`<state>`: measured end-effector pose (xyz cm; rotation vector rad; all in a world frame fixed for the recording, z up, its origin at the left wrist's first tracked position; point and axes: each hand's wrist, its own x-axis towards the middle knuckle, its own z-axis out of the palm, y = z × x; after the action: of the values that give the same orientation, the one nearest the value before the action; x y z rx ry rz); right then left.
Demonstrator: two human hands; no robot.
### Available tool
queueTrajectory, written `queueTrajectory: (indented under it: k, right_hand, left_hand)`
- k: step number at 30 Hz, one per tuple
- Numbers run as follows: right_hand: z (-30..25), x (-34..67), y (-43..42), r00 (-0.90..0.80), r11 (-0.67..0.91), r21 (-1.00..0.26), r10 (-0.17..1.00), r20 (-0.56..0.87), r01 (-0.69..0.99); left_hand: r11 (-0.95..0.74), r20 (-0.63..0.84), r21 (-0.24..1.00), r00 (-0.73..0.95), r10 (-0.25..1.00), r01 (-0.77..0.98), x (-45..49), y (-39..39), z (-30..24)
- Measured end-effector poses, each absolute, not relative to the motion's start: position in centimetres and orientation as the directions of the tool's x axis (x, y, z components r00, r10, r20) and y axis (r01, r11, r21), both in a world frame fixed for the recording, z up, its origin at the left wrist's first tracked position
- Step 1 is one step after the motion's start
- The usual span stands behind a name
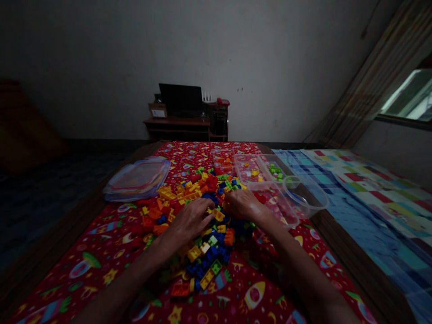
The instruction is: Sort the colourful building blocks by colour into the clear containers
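Note:
A heap of small plastic building bricks [202,211] in yellow, orange, red, blue and green lies on a red patterned tablecloth [101,261]. My left hand [189,221] rests palm down on the heap, its fingers curled onto the bricks near a yellow brick [219,216]. My right hand [243,204] sits just to the right, fingers bent down into the pile; what they pinch is hidden. The two hands nearly meet over the middle of the heap.
Clear plastic boxes [266,180] with a few sorted bricks stand at the right behind my right hand, beside a round clear tub [307,198]. Stacked clear lids [138,179] lie at the left. A checked mat [364,198] lies right of the table. A desk with a monitor [182,112] stands by the far wall.

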<state>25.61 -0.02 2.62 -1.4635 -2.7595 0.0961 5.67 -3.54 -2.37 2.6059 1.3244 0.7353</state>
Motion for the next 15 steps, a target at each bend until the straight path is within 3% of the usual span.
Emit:
queueTrajectory:
  k: [4, 9, 15]
  right_hand:
    - [1.0, 25.2, 0.1, -0.612, 0.611, -0.051, 0.79, -0.027, 0.79]
    - [0.6, 26.1, 0.8, -0.645, 0.647, -0.212, 0.759, 0.086, 0.733]
    - [2.1, 26.6, 0.5, -0.624, 0.634, -0.369, 0.764, 0.164, 0.68]
  left_hand:
    - [-0.657, 0.336, 0.34, 0.566, 0.753, 0.673, 6.0, -3.7, -3.3]
    - [-0.604, 0.32, 0.324, 0.517, 0.794, 0.728, 6.0, -3.7, -2.4]
    - [-0.467, 0.329, 0.418, 0.349, 0.877, 0.78, 5.5, -3.2, -0.2]
